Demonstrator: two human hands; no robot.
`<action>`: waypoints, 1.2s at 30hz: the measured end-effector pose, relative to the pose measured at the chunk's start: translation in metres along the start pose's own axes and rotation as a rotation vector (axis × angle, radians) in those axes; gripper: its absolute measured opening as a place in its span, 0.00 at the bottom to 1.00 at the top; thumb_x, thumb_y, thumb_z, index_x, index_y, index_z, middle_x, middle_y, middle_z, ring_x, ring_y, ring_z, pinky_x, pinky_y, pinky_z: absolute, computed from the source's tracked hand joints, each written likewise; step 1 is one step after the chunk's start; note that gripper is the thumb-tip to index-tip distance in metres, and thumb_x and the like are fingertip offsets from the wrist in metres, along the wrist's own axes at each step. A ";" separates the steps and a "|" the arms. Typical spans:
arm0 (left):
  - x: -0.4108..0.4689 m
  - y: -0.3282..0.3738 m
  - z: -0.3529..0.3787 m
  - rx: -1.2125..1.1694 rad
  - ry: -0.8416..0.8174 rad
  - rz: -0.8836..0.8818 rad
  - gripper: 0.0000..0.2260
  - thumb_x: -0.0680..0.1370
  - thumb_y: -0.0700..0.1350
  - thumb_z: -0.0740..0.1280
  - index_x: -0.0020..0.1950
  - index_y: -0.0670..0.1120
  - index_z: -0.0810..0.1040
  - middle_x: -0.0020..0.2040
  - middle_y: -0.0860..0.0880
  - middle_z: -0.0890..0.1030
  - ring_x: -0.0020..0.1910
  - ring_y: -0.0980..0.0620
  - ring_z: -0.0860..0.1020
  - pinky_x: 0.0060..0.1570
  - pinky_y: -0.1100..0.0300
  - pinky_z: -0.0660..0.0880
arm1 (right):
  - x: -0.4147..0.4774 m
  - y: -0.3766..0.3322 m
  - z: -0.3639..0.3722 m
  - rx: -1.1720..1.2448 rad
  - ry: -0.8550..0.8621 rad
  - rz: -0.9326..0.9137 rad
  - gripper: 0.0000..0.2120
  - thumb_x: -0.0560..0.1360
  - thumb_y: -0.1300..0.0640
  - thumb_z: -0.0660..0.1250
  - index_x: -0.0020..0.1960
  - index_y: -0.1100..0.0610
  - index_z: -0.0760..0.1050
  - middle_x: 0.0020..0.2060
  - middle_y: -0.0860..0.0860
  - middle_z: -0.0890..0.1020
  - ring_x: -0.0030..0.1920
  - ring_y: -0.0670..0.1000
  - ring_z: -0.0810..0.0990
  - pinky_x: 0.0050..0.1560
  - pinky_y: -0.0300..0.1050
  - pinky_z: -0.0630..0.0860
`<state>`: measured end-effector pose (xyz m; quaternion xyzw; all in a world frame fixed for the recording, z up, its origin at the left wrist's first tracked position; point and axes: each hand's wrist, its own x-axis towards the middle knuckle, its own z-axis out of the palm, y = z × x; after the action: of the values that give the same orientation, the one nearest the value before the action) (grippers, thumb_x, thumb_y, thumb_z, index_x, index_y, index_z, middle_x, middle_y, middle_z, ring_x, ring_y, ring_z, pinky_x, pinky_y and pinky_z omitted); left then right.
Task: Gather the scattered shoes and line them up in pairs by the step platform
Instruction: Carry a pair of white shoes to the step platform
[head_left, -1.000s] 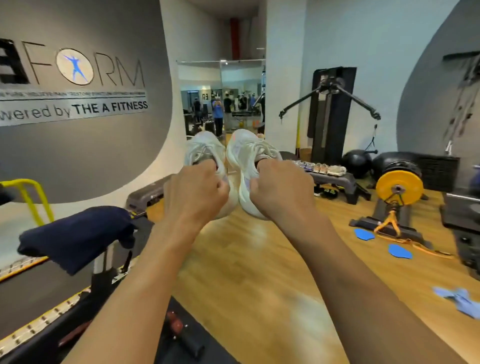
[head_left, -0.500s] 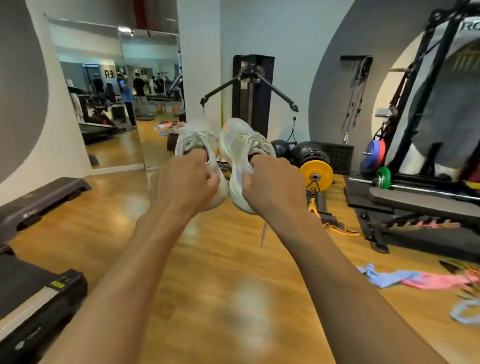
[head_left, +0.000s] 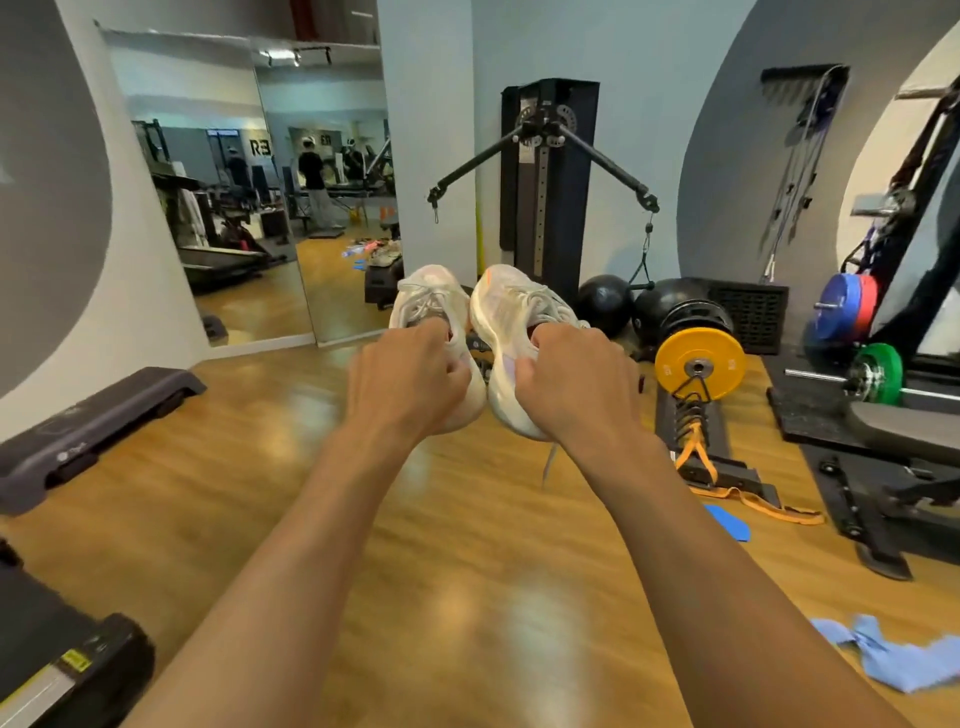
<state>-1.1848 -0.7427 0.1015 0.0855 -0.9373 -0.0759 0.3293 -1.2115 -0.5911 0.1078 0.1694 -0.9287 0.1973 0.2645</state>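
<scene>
**Pair of pale trainers carried toe-up, one in each hand**

Head view. Two pale mesh trainers are held out at arm's length, well above the wooden floor (head_left: 467, 545). They are side by side with the toes raised and appear to touch near the heels. The left-hand shoe (head_left: 434, 299) is gripped by the left hand (head_left: 410, 376), whose fingers are curled over the heel collar. The right-hand shoe (head_left: 511, 301), marked by an orange streak at the toe, is gripped in the same way by the right hand (head_left: 576, 387). Each hand is thus closed firmly on its own shoe. A loose lace (head_left: 549, 462) is seen hanging below the right-hand shoe.

Handling. The shoes are judged light, with a soft upper and a thick, yielding foam sole; breakage is not to be feared. The padded collar is taken as the soundest hold, since the mesh would crumple if squeezed. The hanging lace may be caught or trodden on when the pair is set down.

Destination. A step platform (head_left: 104, 410) lies low by the wall at the left, well apart from the shoes.

Containers. In the mirror (head_left: 249, 182), what appear to be shoes are reflected on a dark platform. A black vented box (head_left: 748, 312) stands by the far wall; its contents cannot be seen.
</scene>
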 end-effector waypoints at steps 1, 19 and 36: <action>0.020 -0.003 0.014 0.003 0.001 -0.004 0.11 0.75 0.51 0.63 0.37 0.49 0.65 0.35 0.49 0.72 0.36 0.43 0.70 0.33 0.56 0.61 | 0.021 0.005 0.013 0.010 0.002 -0.003 0.09 0.76 0.51 0.62 0.49 0.54 0.78 0.42 0.53 0.81 0.42 0.56 0.78 0.35 0.46 0.68; 0.390 -0.087 0.330 -0.012 -0.027 0.026 0.10 0.74 0.52 0.64 0.40 0.48 0.66 0.36 0.48 0.72 0.35 0.42 0.67 0.34 0.55 0.60 | 0.402 0.095 0.293 -0.008 -0.047 0.010 0.09 0.77 0.52 0.62 0.51 0.55 0.78 0.45 0.53 0.81 0.44 0.55 0.79 0.38 0.50 0.74; 0.714 -0.047 0.620 -0.138 -0.109 0.105 0.15 0.75 0.52 0.62 0.34 0.50 0.59 0.33 0.50 0.71 0.34 0.42 0.70 0.33 0.54 0.62 | 0.740 0.286 0.490 -0.090 -0.051 0.102 0.08 0.77 0.50 0.61 0.46 0.53 0.76 0.38 0.50 0.78 0.38 0.55 0.76 0.36 0.46 0.66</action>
<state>-2.1196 -0.8851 0.0454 0.0091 -0.9495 -0.1273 0.2865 -2.1333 -0.7229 0.0580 0.1147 -0.9505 0.1642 0.2376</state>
